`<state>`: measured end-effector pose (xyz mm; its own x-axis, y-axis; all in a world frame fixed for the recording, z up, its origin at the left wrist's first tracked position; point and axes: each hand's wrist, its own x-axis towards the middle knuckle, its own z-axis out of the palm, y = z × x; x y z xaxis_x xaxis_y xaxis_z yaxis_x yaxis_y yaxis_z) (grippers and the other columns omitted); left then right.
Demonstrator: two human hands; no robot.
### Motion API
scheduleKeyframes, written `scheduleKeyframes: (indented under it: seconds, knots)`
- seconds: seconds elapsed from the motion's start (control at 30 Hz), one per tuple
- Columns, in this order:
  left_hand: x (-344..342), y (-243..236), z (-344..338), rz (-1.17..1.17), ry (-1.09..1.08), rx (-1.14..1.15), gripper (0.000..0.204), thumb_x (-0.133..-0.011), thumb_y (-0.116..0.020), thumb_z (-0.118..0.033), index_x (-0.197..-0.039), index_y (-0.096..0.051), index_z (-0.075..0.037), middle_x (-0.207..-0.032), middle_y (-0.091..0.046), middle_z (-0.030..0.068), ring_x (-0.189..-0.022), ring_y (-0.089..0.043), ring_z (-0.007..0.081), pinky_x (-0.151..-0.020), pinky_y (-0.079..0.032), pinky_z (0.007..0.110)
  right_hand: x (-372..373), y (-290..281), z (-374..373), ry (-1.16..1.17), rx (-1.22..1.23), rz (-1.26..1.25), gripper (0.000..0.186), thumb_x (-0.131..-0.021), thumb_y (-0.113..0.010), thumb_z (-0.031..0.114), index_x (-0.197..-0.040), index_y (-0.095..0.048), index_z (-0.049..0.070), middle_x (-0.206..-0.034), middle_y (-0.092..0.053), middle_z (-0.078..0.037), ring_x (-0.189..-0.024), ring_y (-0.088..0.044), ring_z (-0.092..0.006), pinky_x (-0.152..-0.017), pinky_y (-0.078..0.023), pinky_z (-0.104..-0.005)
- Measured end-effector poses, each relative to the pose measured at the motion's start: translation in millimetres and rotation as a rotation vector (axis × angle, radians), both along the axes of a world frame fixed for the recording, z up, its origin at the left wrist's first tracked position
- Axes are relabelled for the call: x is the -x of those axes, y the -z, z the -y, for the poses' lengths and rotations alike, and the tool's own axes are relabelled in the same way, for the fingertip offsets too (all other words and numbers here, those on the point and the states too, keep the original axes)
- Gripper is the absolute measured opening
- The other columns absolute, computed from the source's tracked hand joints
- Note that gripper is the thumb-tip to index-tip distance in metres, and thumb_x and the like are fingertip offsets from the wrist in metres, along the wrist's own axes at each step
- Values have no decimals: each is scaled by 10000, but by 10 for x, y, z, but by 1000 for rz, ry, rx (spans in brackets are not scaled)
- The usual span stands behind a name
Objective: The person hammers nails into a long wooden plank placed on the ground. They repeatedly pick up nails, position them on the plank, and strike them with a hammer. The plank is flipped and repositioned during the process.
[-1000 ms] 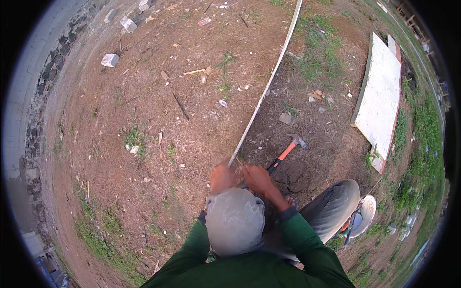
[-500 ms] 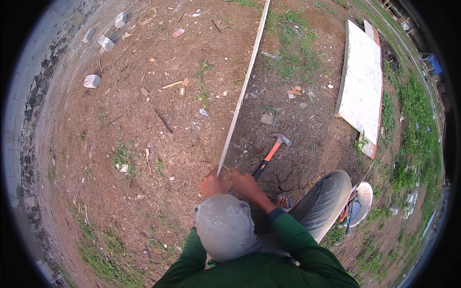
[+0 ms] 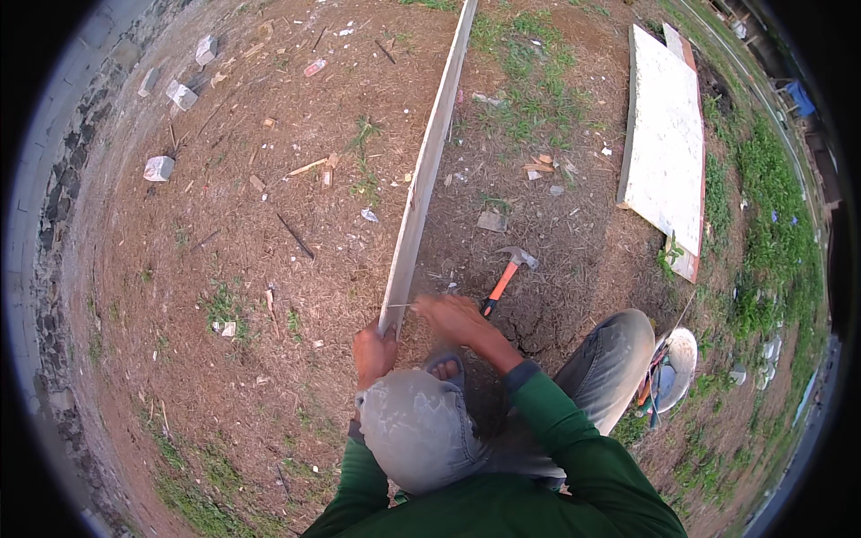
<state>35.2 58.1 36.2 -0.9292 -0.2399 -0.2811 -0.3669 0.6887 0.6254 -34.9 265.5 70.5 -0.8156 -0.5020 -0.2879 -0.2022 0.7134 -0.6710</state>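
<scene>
A long, narrow wooden board (image 3: 420, 193) stands on edge, running from my hands away to the far edge of the view. My left hand (image 3: 375, 352) is closed round its near end. Just right of the board, my right hand (image 3: 451, 319) pinches a thin, pale, straight nail-like piece (image 3: 401, 306) that reaches across to the board's face; whether it is a nail or a string cannot be made out. Beyond my right hand, a claw hammer (image 3: 508, 280) with an orange and black handle lies on the soil.
My bent knees (image 3: 417, 426) rise close behind my hands. At right are a white bucket (image 3: 684, 363) with tools and a large white panel (image 3: 665, 134) on the ground. Several pale blocks (image 3: 159, 169) lie at the far left, with wood scraps scattered over the dirt.
The board has tilted, showing more of its right face, and its near end has shifted left with my left hand. My right hand has drawn apart from the left, exposing the thin piece.
</scene>
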Motion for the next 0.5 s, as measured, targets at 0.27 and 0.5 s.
scheduleKeyframes:
  seconds: [0.27,0.5]
  knots:
    - [136,53,242,28,-36,-90,271,-921,-767,-199,-1061,-799,32,-908,-773,285,-908,-786,436,-787,-594,495,-505,464,598,288,379,213,356,-1154,-465,357,-1156,-618,36,-901,-694,-307,-900,-695,-526,-798,-512,-637]
    - [68,-13,82,58,35,-20,271,-933,-734,-200,-1124,-799,-19,-927,-763,291,-923,-753,495,-831,-590,556,-496,-98,720,415,58,196,345,-1094,-539,303,-1020,-730,26,-962,-726,-302,-953,-721,-497,-821,-555,-614]
